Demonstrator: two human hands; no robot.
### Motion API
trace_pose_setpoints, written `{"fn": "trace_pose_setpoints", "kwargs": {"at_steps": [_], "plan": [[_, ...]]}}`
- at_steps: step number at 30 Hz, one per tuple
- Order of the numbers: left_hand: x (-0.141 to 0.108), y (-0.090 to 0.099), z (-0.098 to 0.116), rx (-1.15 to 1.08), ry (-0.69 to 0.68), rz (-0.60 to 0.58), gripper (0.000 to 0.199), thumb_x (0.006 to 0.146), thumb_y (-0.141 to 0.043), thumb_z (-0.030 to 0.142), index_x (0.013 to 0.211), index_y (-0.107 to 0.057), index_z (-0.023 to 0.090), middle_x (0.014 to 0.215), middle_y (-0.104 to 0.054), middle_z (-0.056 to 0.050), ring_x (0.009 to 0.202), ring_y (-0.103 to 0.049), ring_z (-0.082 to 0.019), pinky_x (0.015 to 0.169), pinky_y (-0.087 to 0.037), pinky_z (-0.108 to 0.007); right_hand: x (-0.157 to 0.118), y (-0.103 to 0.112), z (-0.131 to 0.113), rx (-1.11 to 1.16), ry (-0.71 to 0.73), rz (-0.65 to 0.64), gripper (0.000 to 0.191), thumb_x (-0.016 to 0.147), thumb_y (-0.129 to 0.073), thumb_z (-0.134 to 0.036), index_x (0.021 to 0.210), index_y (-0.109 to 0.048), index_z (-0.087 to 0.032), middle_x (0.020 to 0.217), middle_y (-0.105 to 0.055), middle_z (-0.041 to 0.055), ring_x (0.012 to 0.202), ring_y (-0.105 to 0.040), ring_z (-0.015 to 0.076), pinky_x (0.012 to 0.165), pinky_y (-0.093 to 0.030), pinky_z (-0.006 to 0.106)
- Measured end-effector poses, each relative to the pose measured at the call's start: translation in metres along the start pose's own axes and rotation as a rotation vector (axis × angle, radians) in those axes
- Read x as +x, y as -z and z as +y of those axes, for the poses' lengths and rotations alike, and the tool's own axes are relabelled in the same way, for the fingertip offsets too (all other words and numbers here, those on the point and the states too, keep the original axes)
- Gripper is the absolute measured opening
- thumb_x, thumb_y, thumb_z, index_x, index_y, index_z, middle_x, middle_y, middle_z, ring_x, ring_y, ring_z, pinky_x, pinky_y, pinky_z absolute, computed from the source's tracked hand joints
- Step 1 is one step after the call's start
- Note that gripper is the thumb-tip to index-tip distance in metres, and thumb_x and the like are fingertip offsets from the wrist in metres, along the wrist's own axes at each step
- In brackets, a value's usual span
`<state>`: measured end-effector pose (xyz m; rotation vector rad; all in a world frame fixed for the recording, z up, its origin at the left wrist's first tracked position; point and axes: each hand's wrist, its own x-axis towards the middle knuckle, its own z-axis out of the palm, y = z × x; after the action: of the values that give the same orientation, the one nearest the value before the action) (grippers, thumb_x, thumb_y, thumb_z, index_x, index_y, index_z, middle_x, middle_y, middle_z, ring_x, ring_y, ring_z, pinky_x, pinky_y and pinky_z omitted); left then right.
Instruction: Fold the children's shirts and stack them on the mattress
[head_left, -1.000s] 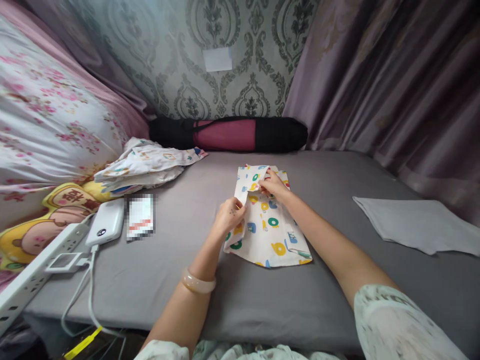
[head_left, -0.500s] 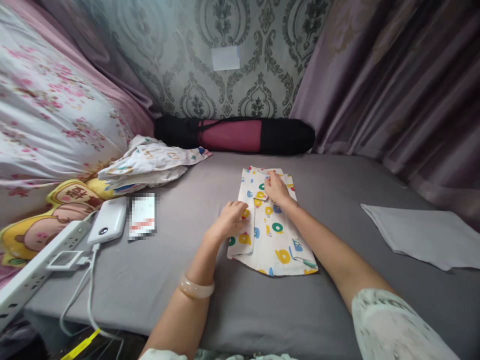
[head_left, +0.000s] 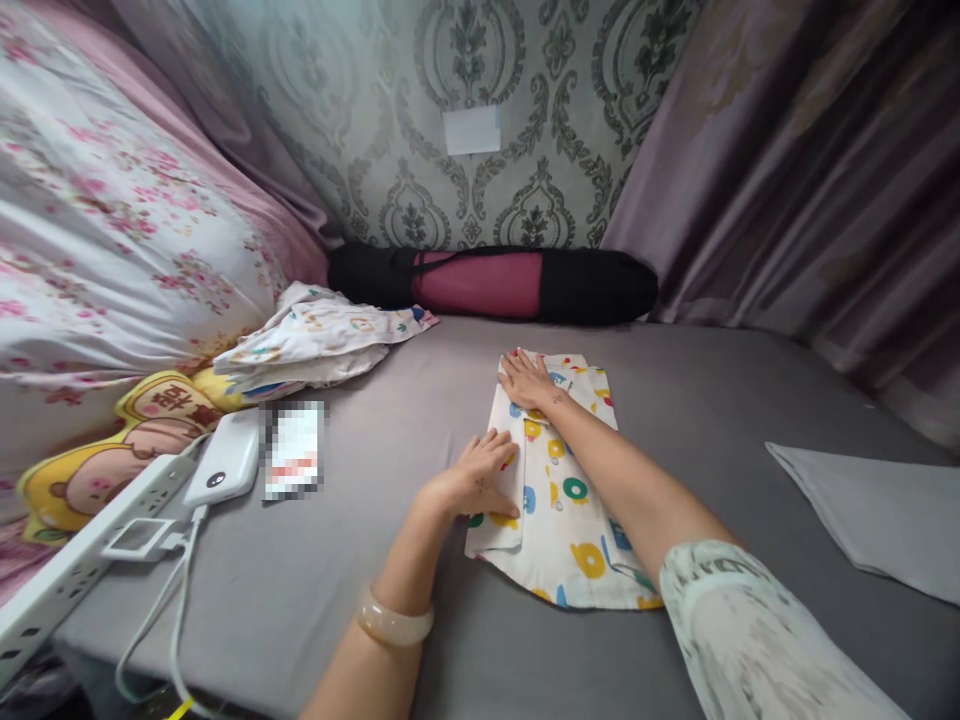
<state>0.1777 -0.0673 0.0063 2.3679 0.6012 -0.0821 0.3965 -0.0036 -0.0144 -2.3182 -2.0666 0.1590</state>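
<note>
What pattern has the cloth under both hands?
The cloth is white with yellow, blue, green and red prints; best in head view.

No wording can be read with certainty on my feed. At the left, the yellow plush cushion bears one large dark character, Chinese in form; I cannot confirm which. Right of it, the white packet carries a red band, pixelated beyond my reading. Between them, the white power bank has a dark round display; I can make out no figures there.
</note>
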Motion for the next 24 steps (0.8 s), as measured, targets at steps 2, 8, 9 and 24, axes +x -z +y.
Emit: {"fn": "trace_pose_setpoints", "kwargs": {"at_steps": [2, 8, 9, 24], "plan": [[0.001, 0.000, 0.002, 0.017, 0.009, -0.036, 0.101, 0.061, -0.081, 0.043, 0.147, -0.035, 0.019, 0.161, -0.016, -0.017, 0.149, -0.005, -0.034, 0.120, -0.007, -0.054, 0.002, -0.002, 0.003, 0.000, 0.018, 0.005, 0.063, 0.099, -0.017, -0.042, 0.153, -0.028, -0.011, 0.161, -0.021, 0.0078, 0.149, -0.009, 0.0266, 0.118, -0.005, 0.053], [-0.001, 0.003, 0.007, 0.069, 0.060, -0.119, 0.106, 0.065, -0.075, 0.053, 0.152, -0.025, 0.018, 0.162, -0.008, -0.016, 0.149, 0.002, -0.032, 0.119, -0.001, -0.055, 0.002, -0.008, 0.008, 0.043, 0.046, 0.040, 0.064, 0.098, -0.016, -0.044, 0.153, -0.028, -0.013, 0.160, -0.023, 0.0074, 0.149, -0.011, 0.0250, 0.118, -0.009, 0.053], [-0.002, 0.003, 0.007, 0.070, 0.062, -0.119, 0.107, 0.065, -0.075, 0.054, 0.152, -0.025, 0.017, 0.162, -0.008, -0.017, 0.149, 0.001, -0.033, 0.119, -0.001, -0.056, 0.002, -0.009, 0.009, 0.051, 0.044, 0.048, 0.064, 0.098, -0.016, -0.044, 0.153, -0.028, -0.013, 0.160, -0.023, 0.0073, 0.149, -0.011, 0.0247, 0.118, -0.010, 0.053], [0.022, -0.040, 0.019, -0.026, -0.025, 0.569, 0.028, 0.093, -0.047, 0.030, 0.119, -0.055, 0.026, 0.131, -0.062, -0.007, 0.130, -0.049, -0.023, 0.116, -0.021, -0.052, -0.021, 0.008, 0.009, 0.109, -0.033, 0.100, 0.059, 0.100, -0.018, -0.044, 0.153, -0.029, -0.021, 0.161, -0.021, 0.0059, 0.148, -0.012, 0.0256, 0.118, -0.002, 0.054]]}}
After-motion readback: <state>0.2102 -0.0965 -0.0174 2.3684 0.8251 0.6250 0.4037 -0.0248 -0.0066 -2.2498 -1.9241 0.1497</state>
